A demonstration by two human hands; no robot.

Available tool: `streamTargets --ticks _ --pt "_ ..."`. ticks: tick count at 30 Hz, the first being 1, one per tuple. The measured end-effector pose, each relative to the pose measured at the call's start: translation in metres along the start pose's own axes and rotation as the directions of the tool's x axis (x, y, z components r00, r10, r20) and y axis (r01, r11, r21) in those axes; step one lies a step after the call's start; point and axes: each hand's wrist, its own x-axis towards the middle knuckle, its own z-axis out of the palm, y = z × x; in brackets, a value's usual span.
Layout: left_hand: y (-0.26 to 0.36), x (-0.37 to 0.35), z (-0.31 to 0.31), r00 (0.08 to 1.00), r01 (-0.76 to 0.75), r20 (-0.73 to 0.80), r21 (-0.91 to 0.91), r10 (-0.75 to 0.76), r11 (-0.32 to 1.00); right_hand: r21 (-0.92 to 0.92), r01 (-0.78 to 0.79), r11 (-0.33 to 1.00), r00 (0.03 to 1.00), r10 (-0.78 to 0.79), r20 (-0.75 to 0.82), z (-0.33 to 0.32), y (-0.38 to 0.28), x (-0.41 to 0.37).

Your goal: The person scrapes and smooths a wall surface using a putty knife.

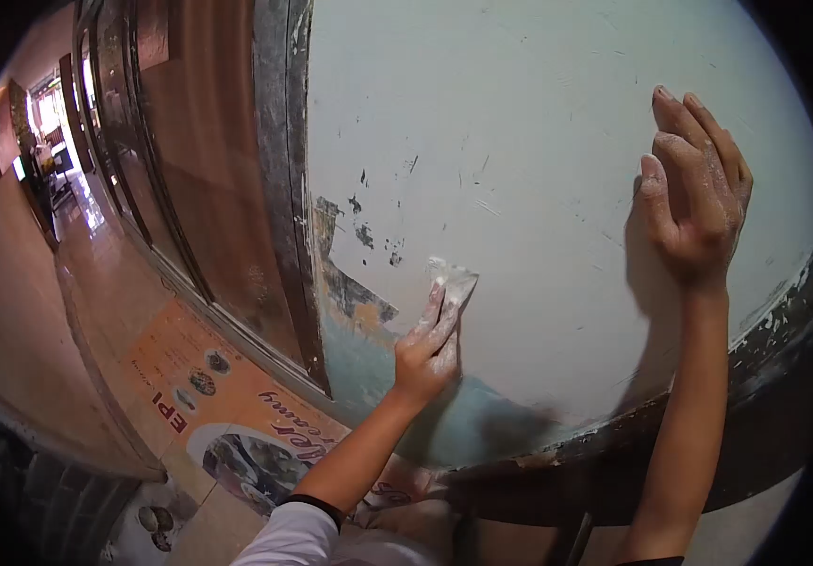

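Note:
My left hand (427, 347) presses a dusty, whitish piece of sandpaper (458, 280) against the pale wall panel (539, 179), its fingers stretched over the piece. White powder coats those fingers. To the left of it are dark chipped spots (362, 234) and a bare patch with grey and tan showing (357, 294). Higher up on the right, my right hand (699, 189) is held up at the panel with its fingers loosely bent and apart. It holds nothing, shows white dust on the skin, and casts a shadow on the panel.
A worn dark frame (284, 170) edges the panel on the left, beside brown sliding doors (204, 160). An orange printed banner (237, 377) lies on the floor below. A dark, chipped strip (614, 443) runs along the panel's lower edge. A hallway recedes at far left.

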Motion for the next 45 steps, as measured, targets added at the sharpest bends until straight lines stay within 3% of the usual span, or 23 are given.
streamTargets --ticks 2,4,6,8,9,12,17,22,24,28,32,34,35,38,42,44,45 --pt "0.016 0.034 -0.003 0.999 0.033 0.020 -0.022 -0.032 0.999 -0.021 0.004 1.000 1.000 -0.004 -0.014 0.002 0.004 -0.002" --pt "0.021 0.052 -0.004 0.997 -0.076 0.002 -0.052 0.076 0.996 0.004 0.007 1.000 1.000 -0.007 -0.008 0.002 0.004 -0.001" --pt "0.009 0.037 -0.002 0.997 -0.079 -0.010 -0.057 0.078 0.995 -0.024 -0.001 1.000 1.000 0.001 0.003 0.001 0.003 -0.001" --pt "-0.013 0.002 -0.005 0.990 -0.142 0.030 0.091 0.140 0.986 -0.022 -0.008 1.000 1.000 0.008 0.001 0.001 0.002 -0.003" --pt "-0.012 -0.007 -0.013 0.993 -0.079 0.089 0.068 0.073 0.995 -0.023 -0.014 1.000 1.000 0.014 -0.007 0.002 0.002 -0.002" --pt "-0.019 -0.007 -0.016 0.991 -0.099 0.098 0.063 0.092 0.993 0.012 0.002 1.000 1.000 -0.002 -0.002 0.001 0.004 0.000" --pt "0.013 0.063 -0.022 0.982 -0.143 0.124 -0.001 0.142 0.990 0.006 -0.012 1.000 1.000 0.012 -0.008 0.002 0.003 -0.001" --pt "-0.016 0.008 -0.019 0.980 -0.178 0.108 0.095 0.167 0.979 0.006 -0.022 1.000 1.000 0.022 -0.010 0.001 0.002 -0.001" --pt "-0.020 -0.002 -0.019 0.984 -0.123 0.136 0.083 0.111 0.989 0.044 -0.026 0.999 1.000 0.026 0.006 0.002 0.004 -0.001" --pt "0.035 0.069 -0.021 0.976 -0.102 0.195 -0.008 0.102 0.995 0.001 -0.037 0.999 0.999 0.037 0.003 0.001 0.001 -0.001" --pt "0.028 0.074 -0.016 0.971 -0.134 0.194 -0.049 0.141 0.990 0.001 -0.016 1.000 1.000 0.016 -0.008 0.003 0.003 -0.002" --pt "-0.004 0.032 -0.008 0.970 -0.234 0.088 0.078 0.227 0.969 -0.004 -0.014 1.000 1.000 0.014 -0.008 0.002 0.003 -0.002" --pt "-0.012 0.012 -0.011 0.972 -0.214 0.122 0.133 0.199 0.968 -0.005 -0.012 1.000 1.000 0.012 -0.013 0.001 0.002 -0.002" --pt "-0.019 0.001 -0.008 0.971 -0.229 0.090 0.116 0.220 0.966 0.012 -0.010 1.000 1.000 0.010 -0.008 0.001 0.002 0.001" --pt "0.019 0.062 -0.012 0.965 -0.256 0.087 0.086 0.249 0.963 -0.008 -0.014 1.000 1.000 0.014 0.000 0.002 0.002 -0.002" --pt "0.028 0.074 -0.013 0.974 -0.175 0.147 0.024 0.170 0.984 -0.023 -0.032 0.999 0.999 0.032 0.002 0.003 0.001 -0.002" --pt "0.022 0.069 -0.009 0.969 -0.228 0.114 0.059 0.220 0.972 -0.013 -0.028 1.000 1.000 0.028 -0.002 0.003 0.002 -0.003"
